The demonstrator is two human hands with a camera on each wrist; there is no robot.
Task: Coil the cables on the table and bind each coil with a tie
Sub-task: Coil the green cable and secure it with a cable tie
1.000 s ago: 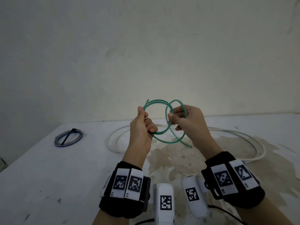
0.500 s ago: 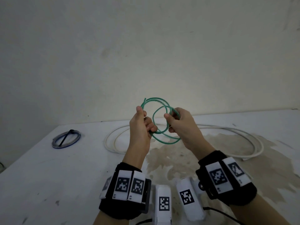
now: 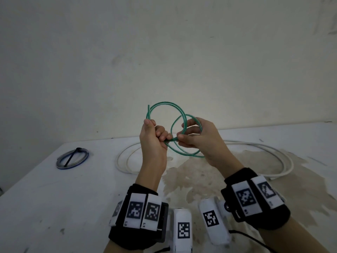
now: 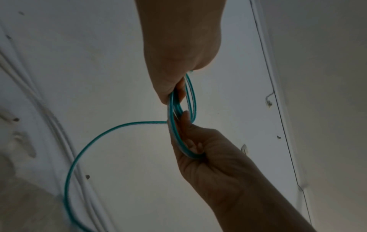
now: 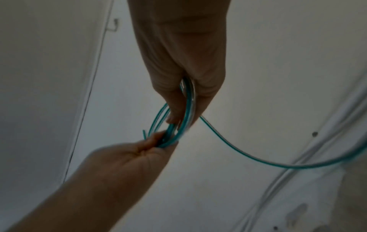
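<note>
A thin green cable (image 3: 167,103) is held up in loops above the table between both hands. My left hand (image 3: 162,136) grips the gathered loops in its curled fingers, with one cable end sticking up past the thumb. My right hand (image 3: 183,136) pinches a smaller loop right beside the left fingers. In the left wrist view the left hand (image 4: 174,95) and the right hand (image 4: 190,141) clasp the same bundle, and a free length of green cable (image 4: 119,126) curves down. The right wrist view shows the right hand (image 5: 181,113) over the left hand (image 5: 157,141) on the green cable (image 5: 238,151).
A long white cable (image 3: 273,152) lies in wide loops on the white table (image 3: 54,198) behind the hands. A blue coil (image 3: 73,158) bound with a black tie sits at the far left. A brown stain (image 3: 200,172) covers the table's middle and right.
My right hand has moved left and brought its loop up against the coil in my left hand. The left hand has kept its grip and stayed about where it was.
</note>
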